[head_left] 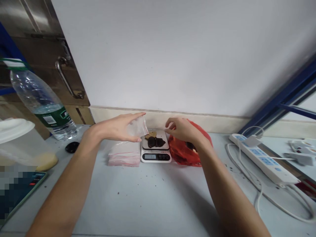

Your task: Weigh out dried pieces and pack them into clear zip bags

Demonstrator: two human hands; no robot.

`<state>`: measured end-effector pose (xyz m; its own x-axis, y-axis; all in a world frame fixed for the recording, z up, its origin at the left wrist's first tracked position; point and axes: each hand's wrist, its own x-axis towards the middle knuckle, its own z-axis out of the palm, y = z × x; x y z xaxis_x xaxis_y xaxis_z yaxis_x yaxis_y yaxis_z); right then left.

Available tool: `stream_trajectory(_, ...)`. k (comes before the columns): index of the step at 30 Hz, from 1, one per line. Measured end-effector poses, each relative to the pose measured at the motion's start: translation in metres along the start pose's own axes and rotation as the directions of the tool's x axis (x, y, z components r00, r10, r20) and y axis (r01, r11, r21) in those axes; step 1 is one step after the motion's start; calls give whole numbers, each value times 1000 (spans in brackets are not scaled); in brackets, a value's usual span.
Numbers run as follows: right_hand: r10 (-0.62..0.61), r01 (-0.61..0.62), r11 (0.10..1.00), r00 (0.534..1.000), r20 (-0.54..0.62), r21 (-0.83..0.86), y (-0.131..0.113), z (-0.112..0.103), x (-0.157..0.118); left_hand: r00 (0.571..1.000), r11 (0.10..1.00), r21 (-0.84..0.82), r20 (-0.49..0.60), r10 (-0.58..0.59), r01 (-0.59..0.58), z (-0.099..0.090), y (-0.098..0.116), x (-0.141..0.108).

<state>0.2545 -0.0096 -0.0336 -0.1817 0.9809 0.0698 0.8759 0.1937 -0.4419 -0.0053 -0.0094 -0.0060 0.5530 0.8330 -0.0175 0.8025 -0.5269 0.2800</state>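
Note:
My left hand [119, 126] holds a small clear zip bag [138, 127] between spread thumb and fingers, its red-striped edge tipped toward the scale. On the plate of the white digital kitchen scale [156, 157] lie several dark, flat dried pieces [156, 142] and a tan one [151, 134]. The lit display is too small to read surely. Just right of the plate hovers my right hand [181, 129], fingers curved and parted from the thumb, with nothing visible between them. Beneath and behind it sits a red plastic bag [181, 153], partly hidden by the wrist, with dark contents showing.
A stack of zip bags [124, 154] lies left of the scale. Farther left stand a water bottle [53, 113], a white-lidded container [18, 144], a black cap [72, 147] and a phone [24, 194]. At right are a power strip [264, 159] and looping cables. Dark crumbs dot the table.

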Motion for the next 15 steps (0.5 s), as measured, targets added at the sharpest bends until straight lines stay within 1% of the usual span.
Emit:
stream_trajectory(2, 7, -7, 1000, 1000, 4, -1, -1, 0, 0, 1000, 1000, -3, 9, -12, 12, 0, 0, 0)
stream_trajectory(5, 8, -7, 1000, 999, 39, -4, -4, 0, 0, 999, 1000, -3, 20, -25, 25, -1, 0, 0)
stream_trajectory(7, -31, 33, 999, 995, 92, -15, -5, 2, 1, 999, 999, -4, 35, -32, 33, -1, 0, 0)
stream_trajectory(10, -102, 119, 990, 974, 205, -74, -6, 9, 3, 996, 999, 8, 73, -50, 49, 0, 0, 1)
stream_trajectory(12, -116, 153, 981, 956, 269, -120, -6, 14, 5, 992, 998, 25, 104, -65, 63, 3, -1, 3)
stream_trajectory(15, -120, 173, 974, 943, 311, -147, -6, 21, 8, 986, 996, 48, 145, -80, 74, 8, -3, 7)
